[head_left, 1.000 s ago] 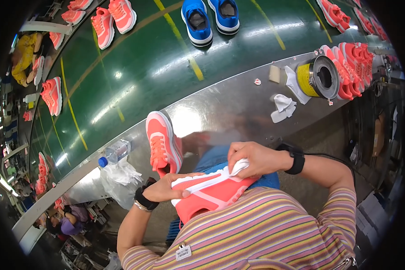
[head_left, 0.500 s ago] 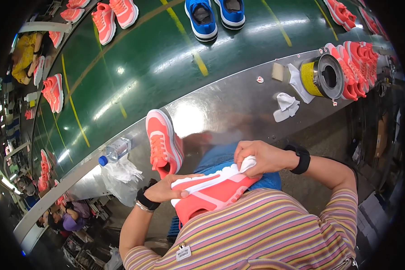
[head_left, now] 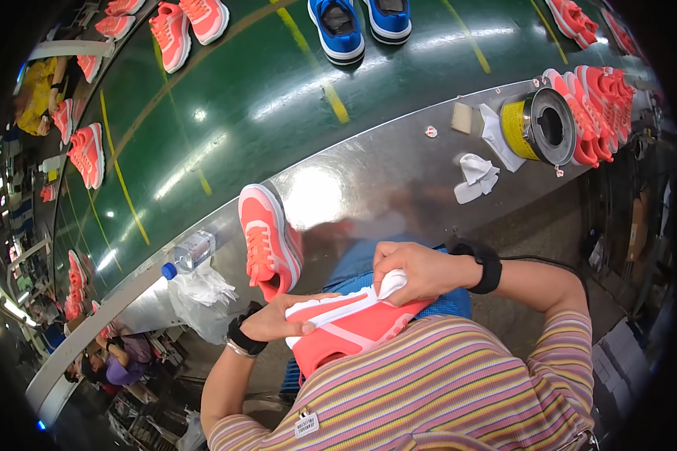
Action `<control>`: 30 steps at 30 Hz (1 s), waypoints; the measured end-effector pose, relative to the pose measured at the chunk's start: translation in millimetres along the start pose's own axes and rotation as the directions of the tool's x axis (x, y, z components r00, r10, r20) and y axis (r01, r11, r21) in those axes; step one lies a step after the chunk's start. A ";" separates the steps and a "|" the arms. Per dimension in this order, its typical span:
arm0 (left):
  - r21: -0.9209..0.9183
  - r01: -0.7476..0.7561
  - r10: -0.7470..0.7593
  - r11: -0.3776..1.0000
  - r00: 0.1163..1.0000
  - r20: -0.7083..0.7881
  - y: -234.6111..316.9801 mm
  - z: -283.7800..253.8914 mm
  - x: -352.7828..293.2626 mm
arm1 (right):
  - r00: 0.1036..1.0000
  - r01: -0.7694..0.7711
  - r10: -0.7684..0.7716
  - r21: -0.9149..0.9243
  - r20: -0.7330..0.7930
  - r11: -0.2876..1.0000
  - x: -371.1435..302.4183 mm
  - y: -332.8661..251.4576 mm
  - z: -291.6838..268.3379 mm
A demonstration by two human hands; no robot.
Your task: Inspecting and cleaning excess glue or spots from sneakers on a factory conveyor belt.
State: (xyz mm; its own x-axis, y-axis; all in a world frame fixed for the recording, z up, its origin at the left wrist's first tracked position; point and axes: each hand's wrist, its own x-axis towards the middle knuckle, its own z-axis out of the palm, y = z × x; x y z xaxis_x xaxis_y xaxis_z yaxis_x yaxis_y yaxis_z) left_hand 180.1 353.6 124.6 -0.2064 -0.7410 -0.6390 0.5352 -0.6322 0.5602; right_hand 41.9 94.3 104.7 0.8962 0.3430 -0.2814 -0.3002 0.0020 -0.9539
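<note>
A coral sneaker (head_left: 331, 344) with a white sole lies on its side against my front, above my lap. My left hand (head_left: 274, 319) grips it at the heel end, thumb on the sole's edge. In my right hand (head_left: 417, 269) a small white cloth (head_left: 391, 284) is pinched and pressed on the white sole near the middle of the shoe. A second coral sneaker (head_left: 263, 240) stands on the metal ledge (head_left: 353, 180) just beyond my left hand. The right hand hides part of the held shoe's toe end.
A green conveyor belt (head_left: 226, 98) carries blue sneakers (head_left: 337, 30) and coral sneakers (head_left: 171, 36). On the ledge are a round can (head_left: 515, 129), a crumpled white cloth (head_left: 476, 178), a row of coral shoes (head_left: 590, 113), a plastic bottle (head_left: 194, 250) and a plastic bag (head_left: 207, 301).
My right hand has slid left along the sole with the cloth, toward my left hand. The left hand still holds the sneaker in nearly the same place.
</note>
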 end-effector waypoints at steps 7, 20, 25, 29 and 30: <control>-0.006 0.005 -0.005 1.000 1.000 -0.003 -1.4 0.4 -1.4 | 1.000 -0.014 0.014 -0.008 -0.019 1.000 -10.5 10.5 -8.0; -0.187 -0.023 0.006 0.982 0.996 -0.091 -24.7 6.8 -9.2 | 0.975 -0.100 0.103 0.023 -0.196 0.995 -34.9 1.7 -35.8; -0.121 -0.056 0.049 0.991 0.997 -0.055 -25.5 6.9 -4.8 | 0.998 -0.064 0.064 -0.079 -0.002 0.995 -21.0 3.9 -20.0; -0.060 -0.009 0.009 0.998 1.000 0.005 -10.1 9.2 -0.6 | 0.997 0.035 -0.031 -0.049 0.066 0.998 2.8 -4.0 3.5; -0.067 -0.005 0.006 0.998 1.000 0.007 -10.1 9.4 -0.3 | 0.995 0.025 -0.024 -0.011 0.093 1.000 8.5 -6.1 4.3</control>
State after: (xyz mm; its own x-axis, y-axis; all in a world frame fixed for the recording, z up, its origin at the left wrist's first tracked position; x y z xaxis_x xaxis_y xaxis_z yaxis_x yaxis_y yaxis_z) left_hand 167.0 358.1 124.1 -0.2094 -0.7463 -0.6318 0.5897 -0.6119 0.5272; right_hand 50.0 101.2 108.6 0.8686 0.4291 -0.2478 -0.2743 -0.0002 -0.9617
